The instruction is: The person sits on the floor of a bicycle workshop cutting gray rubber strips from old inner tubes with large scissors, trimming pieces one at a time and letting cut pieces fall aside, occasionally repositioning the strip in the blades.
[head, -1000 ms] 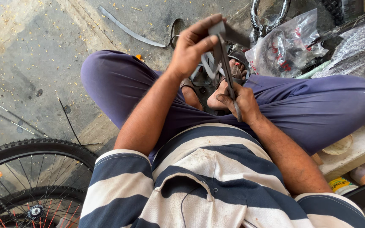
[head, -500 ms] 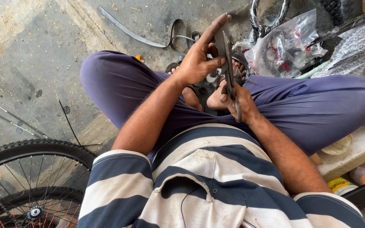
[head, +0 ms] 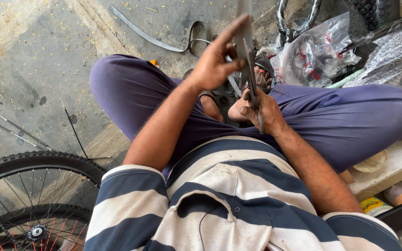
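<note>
I sit cross-legged on a concrete floor in purple trousers and a striped shirt. My right hand (head: 261,111) grips the lower end of a long thin dark metal tool (head: 252,79), held upright over my lap. My left hand (head: 217,60) is raised beside its upper part, thumb and fingers pinched on a grey flat piece (head: 244,28) at the top. My sandalled feet (head: 261,76) show behind the hands.
A bicycle wheel (head: 29,186) with black tyre lies at lower left. A flat metal strip (head: 150,35) curves on the floor ahead. Clear plastic bags of parts (head: 312,53) and bubble-wrapped items (head: 391,51) are at upper right. A wooden board (head: 396,162) is at right.
My left hand lowered onto the tool half a second ago, then rose again along its upper part. My right hand has stayed at the lower end.
</note>
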The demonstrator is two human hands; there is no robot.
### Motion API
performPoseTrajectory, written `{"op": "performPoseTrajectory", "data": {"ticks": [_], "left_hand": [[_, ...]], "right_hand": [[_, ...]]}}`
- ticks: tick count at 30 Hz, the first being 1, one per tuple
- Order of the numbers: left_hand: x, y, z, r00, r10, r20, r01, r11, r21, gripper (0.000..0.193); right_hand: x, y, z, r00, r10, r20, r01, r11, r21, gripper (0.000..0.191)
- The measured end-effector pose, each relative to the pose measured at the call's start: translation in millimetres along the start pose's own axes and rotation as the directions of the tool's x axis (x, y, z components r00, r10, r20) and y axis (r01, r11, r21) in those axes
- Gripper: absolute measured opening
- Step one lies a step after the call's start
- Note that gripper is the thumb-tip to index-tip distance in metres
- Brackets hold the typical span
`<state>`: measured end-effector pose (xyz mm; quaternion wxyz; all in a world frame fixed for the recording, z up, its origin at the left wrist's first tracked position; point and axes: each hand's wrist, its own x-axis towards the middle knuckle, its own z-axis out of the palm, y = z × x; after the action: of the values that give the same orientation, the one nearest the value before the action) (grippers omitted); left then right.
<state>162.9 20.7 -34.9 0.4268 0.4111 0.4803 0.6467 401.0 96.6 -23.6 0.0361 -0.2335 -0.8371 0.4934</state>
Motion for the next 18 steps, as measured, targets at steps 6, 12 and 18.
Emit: {"op": "performPoseTrajectory", "data": {"ticks": [6,12,18], "left_hand": [[-5,-4,12,1.000,0.002,0.018,-0.004,0.992,0.127,0.096],[6,0,9,0.993,-0.035,-0.109,0.026,0.996,-0.080,0.075],[11,8,-7,0.997,-0.014,-0.079,0.004,0.992,-0.128,0.059]], "right_hand": [[-4,4,3,1.000,-0.014,-0.027,0.016,0.994,0.108,0.068],[-5,3,4,0.993,0.099,-0.062,-0.102,0.994,-0.041,0.052],[-3,-5,3,0.997,0.046,-0.065,-0.047,0.999,-0.019,0.057]]}}
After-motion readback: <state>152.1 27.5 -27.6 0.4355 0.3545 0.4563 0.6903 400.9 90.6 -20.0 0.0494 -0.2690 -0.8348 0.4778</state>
